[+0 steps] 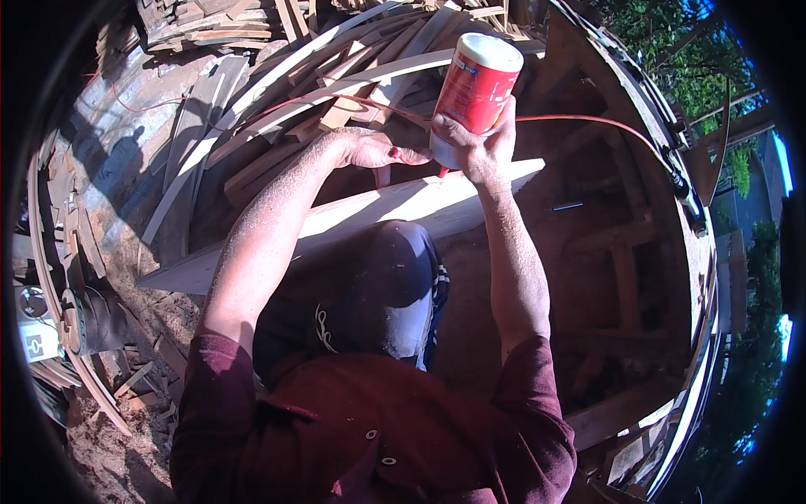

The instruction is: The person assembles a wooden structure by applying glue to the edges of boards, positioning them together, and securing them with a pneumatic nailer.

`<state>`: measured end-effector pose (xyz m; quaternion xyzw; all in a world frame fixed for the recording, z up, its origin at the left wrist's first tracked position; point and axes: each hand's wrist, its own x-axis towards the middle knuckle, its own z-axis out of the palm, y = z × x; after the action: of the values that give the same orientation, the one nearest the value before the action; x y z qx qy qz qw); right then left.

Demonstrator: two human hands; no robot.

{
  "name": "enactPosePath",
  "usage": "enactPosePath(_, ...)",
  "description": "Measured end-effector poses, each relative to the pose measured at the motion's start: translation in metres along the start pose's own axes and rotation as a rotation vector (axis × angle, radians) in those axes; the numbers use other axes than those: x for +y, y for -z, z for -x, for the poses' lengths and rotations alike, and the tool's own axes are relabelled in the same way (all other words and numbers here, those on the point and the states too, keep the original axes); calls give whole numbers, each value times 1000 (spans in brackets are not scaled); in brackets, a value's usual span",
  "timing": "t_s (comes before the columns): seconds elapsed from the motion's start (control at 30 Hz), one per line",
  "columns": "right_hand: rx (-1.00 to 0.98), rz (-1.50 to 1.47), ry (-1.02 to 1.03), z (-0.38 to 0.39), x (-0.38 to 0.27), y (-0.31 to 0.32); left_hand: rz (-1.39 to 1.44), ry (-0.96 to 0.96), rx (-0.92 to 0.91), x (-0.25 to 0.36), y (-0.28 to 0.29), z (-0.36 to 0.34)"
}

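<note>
My right hand [483, 151] is wrapped round a red glue bottle [474, 88], which is tipped with its pale base up and its red nozzle down. The nozzle tip is just over, or touching, a pale wooden board [353, 210]; which of the two I cannot tell. Beside the bottle's lower end, my left hand [376, 153] has its fingers apart, one stretched toward the bottle. A small red spot shows on that hand, too small to make out. The board lies slantwise by my raised knee, its pointed end at the lower left.
Long wooden strips [336, 88] and offcuts are heaped beyond the board. A thin orange cord [588, 118] runs across the back. On the right, a small pen-like object [567, 206] lies on brown boards near a curved timber frame [625, 286]. Sawdust [172, 311] covers the left ground.
</note>
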<state>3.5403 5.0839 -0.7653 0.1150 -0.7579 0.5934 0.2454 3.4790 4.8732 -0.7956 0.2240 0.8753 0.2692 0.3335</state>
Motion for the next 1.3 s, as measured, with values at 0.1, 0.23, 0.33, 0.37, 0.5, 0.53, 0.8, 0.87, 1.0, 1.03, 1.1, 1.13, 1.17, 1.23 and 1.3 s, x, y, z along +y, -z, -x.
enactPosePath(0.1,31,21,7,-3,8,16,-25,-18,25,6,-9,-27)
enactPosePath(0.23,69,96,6,-4,7,31,118,-126,-96,25,-8,-34)
enactPosePath(0.33,98,101,34,-7,11,45,-51,23,-57,43,-6,-41)
enactPosePath(0.37,102,106,32,-8,12,49,-43,88,-54,41,-9,-50)
enactPosePath(0.5,127,166,26,-12,13,58,-39,-139,-150,46,-13,-72)
enactPosePath(0.53,137,133,45,-14,14,58,-94,-63,-152,45,-15,-83)
enactPosePath(0.8,235,135,69,-19,18,91,16,-102,-159,92,-11,-80)
enactPosePath(0.87,259,151,68,-19,20,101,11,-96,-159,95,-16,-96)
enactPosePath(1.0,311,197,79,-24,29,124,-21,-48,-138,121,-20,-107)
enactPosePath(1.03,319,202,78,-24,31,128,-27,-54,-143,128,-20,-108)
enactPosePath(1.1,307,311,160,-26,35,135,-3,-56,-141,136,-21,-111)
enactPosePath(1.13,309,313,160,-28,36,137,-4,-58,-141,136,-21,-116)
enactPosePath(1.17,327,286,149,-31,38,140,-24,-71,-164,136,-21,-122)
enactPosePath(1.23,361,239,122,-33,42,146,-40,-91,-193,142,-23,-128)
enactPosePath(1.3,364,267,161,-33,43,159,-39,-128,-184,152,-28,-132)
